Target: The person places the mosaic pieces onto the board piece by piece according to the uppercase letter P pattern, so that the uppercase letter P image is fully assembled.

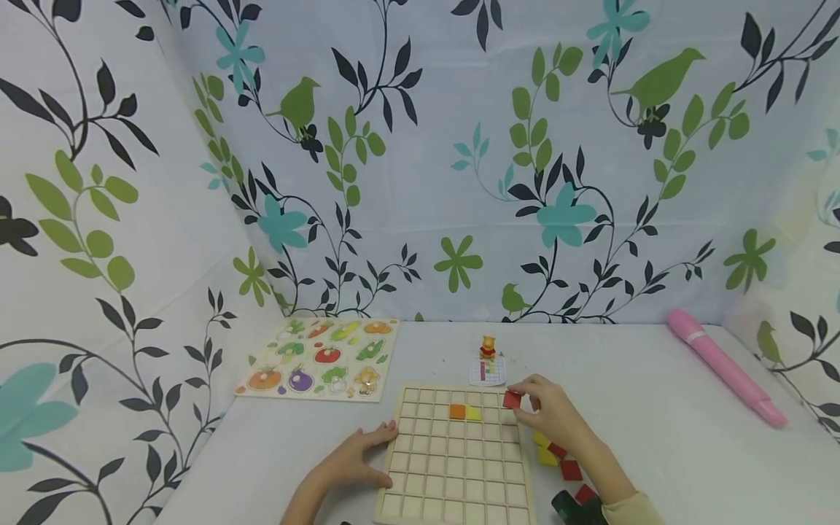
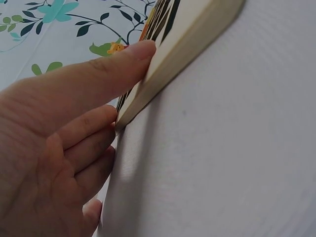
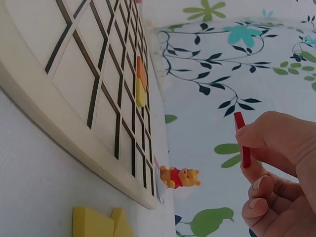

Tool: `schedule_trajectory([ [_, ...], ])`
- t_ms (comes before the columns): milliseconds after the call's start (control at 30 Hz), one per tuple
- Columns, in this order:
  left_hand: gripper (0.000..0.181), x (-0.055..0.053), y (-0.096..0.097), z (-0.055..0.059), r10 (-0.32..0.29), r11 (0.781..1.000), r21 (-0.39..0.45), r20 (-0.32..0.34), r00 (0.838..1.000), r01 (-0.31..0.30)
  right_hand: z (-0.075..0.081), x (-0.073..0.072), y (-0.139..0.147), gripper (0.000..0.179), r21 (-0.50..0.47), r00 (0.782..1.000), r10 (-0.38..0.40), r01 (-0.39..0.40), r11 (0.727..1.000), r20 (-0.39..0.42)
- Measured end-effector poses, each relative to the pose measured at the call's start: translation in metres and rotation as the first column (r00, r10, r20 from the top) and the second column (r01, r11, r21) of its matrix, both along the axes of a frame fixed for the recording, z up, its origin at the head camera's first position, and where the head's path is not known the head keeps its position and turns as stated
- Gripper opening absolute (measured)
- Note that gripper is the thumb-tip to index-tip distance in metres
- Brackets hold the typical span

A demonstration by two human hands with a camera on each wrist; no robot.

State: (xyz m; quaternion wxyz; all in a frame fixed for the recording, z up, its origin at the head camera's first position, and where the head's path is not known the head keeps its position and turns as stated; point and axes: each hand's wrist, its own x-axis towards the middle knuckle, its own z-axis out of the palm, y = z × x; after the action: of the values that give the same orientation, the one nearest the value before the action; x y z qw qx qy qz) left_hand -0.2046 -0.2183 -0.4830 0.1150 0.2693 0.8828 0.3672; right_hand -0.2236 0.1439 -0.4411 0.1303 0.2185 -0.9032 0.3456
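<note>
Right hand (image 1: 550,412): thumb and fingers pinch red tile (image 1: 512,399) above far right corner of gridded board (image 1: 453,467) | left hand (image 1: 354,458): thumb and fingers apart, touching board's left edge | orange tile (image 1: 457,412) just left of yellow tile (image 1: 473,413), toward board's far side | loose tiles (image 1: 571,470) right of board

My head camera looks forward and down; my wrist cameras, far nearer, share the pale wooden gridded board (image 1: 455,467), facing along it toward white leaf-printed cloth (image 1: 426,211).
</note>
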Motion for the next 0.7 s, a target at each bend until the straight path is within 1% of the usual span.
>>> schedule_trajectory([
  [100, 0.078, 0.001, 0.001, 0.000, 0.000, 1.000, 0.003, -0.006, 1.000, 0.000, 0.000, -0.001, -0.002, 0.029, -0.005, 1.000, 0.017, -0.017, 1.000, -0.025],
  [200, 0.078, 0.002, 0.000, 0.000, 0.001, 1.000, 0.003, -0.013, 1.000, -0.001, -0.001, -0.004, -0.006, 0.027, -0.016, 0.995, 0.070, -0.071, 0.997, -0.068],
  [300, 0.078, 0.002, 0.000, 0.000, 0.005, 1.000, -0.002, -0.009, 1.000, -0.005, 0.000, -0.007, -0.012, 0.026, -0.022, 0.990, 0.113, -0.115, 0.993, -0.088],
  [400, 0.078, 0.002, 0.000, -0.001, 0.012, 1.000, -0.009, 0.000, 1.000, -0.012, 0.001, -0.008, -0.019, 0.025, -0.025, 0.985, 0.144, -0.147, 0.989, -0.093],
  [533, 0.078, 0.001, 0.000, -0.001, 0.007, 1.000, -0.008, -0.005, 1.000, -0.007, 0.003, -0.011, -0.028, 0.023, -0.030, 0.977, 0.181, -0.185, 0.982, -0.111],
  [700, 0.078, 0.002, 0.000, 0.000, 0.004, 1.000, -0.006, -0.016, 1.000, -0.004, 0.004, -0.015, -0.037, 0.023, -0.033, 0.975, 0.198, -0.203, 0.979, -0.102],
])
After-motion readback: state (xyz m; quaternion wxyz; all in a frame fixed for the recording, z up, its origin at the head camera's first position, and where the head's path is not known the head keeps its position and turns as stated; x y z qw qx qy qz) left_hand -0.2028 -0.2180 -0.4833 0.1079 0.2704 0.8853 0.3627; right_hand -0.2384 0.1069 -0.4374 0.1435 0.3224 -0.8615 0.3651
